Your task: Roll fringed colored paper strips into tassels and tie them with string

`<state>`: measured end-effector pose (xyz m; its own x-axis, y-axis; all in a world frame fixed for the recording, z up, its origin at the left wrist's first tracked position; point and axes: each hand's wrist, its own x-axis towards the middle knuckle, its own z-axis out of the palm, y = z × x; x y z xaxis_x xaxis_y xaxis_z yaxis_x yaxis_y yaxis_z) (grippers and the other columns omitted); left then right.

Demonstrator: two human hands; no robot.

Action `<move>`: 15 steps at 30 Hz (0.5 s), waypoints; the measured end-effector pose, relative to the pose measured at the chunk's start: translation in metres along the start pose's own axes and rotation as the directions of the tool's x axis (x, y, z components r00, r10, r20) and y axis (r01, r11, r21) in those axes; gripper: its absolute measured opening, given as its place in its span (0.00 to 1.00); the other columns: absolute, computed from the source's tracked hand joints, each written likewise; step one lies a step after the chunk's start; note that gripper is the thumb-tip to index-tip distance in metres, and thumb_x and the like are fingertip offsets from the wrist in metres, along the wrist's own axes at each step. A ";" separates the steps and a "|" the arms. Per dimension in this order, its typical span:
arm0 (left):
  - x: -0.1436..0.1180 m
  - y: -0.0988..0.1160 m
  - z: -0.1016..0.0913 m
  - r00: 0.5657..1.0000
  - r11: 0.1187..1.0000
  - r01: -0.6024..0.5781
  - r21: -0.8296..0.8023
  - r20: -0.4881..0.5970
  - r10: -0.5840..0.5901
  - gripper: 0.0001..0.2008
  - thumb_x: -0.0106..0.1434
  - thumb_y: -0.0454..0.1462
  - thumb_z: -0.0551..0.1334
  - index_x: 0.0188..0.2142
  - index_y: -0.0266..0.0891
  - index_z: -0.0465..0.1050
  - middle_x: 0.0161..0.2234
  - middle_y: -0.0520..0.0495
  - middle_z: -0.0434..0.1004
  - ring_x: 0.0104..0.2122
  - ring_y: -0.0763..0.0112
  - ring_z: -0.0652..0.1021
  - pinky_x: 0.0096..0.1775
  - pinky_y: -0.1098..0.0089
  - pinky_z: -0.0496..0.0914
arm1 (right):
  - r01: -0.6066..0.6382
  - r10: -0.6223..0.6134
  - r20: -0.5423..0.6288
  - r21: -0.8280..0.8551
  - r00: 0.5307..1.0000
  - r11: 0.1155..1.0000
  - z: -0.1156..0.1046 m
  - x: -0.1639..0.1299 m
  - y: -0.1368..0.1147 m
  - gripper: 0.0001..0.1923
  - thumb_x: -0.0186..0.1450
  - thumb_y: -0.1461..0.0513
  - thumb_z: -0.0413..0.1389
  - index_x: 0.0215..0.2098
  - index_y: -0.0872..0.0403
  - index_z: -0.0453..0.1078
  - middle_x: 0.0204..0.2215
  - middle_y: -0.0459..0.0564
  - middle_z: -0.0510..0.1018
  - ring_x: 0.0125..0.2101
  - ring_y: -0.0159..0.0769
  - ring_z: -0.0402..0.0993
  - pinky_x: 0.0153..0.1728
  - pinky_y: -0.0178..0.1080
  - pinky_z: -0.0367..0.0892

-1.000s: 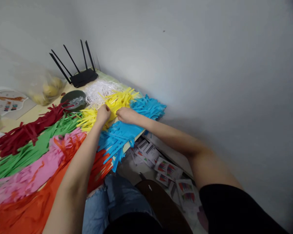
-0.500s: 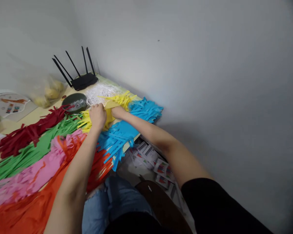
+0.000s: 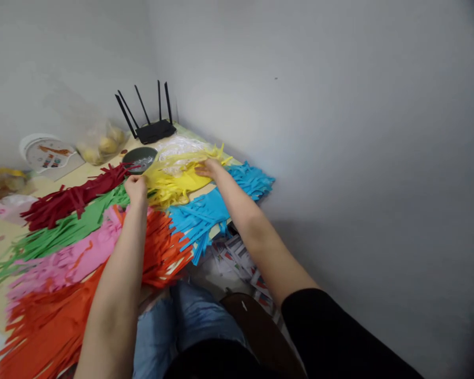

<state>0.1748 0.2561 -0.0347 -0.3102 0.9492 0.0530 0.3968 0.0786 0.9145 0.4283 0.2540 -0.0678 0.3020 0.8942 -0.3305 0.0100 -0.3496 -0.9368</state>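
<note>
A yellow fringed cloth (image 3: 191,180) lies at the far right part of the table, one thin layer of it lifted and blurred. My left hand (image 3: 136,188) is closed at the left end of this cloth, gripping its edge. Fingers stretched out, my right hand (image 3: 208,167) touches the yellow cloth toward its right end. Blue fringed cloth (image 3: 207,208) sits just nearer, under my right forearm. Left of my left hand are green (image 3: 71,223) and dark red fringed cloths (image 3: 79,196). Pink (image 3: 79,260) and orange-red ones (image 3: 59,316) lie closer to me.
White shredded strands (image 3: 181,145) and a dark bowl (image 3: 140,159) with clear plastic stand behind the yellow cloth. Farther back are a black router (image 3: 155,131) with upright antennas and a bag of yellow fruit (image 3: 106,145). A wall (image 3: 339,158) bounds the right; printed packets (image 3: 233,258) lie below.
My hands have moved apart, the left one leftward and nearer. The yellow cloth is spread wider between them, with a layer raised. My right hand's fingers have opened out. The view has shifted left.
</note>
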 end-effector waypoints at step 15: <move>0.002 0.027 -0.244 0.814 0.946 -0.316 0.080 -0.489 0.313 0.08 0.58 0.24 0.59 0.31 0.36 0.64 0.33 0.55 0.70 0.36 0.76 0.71 0.46 0.74 0.69 | 0.137 -0.162 -0.062 -0.300 0.985 0.944 0.016 -0.050 -0.013 0.23 0.75 0.55 0.39 0.50 0.61 0.70 0.45 0.64 0.79 0.38 0.38 0.78 0.42 0.40 0.74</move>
<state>-0.0256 0.1859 0.0882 -0.5506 0.6485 0.5256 0.5423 -0.2008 0.8159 0.3977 0.2181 -0.0410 0.3547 0.9200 -0.1666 0.3365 -0.2918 -0.8953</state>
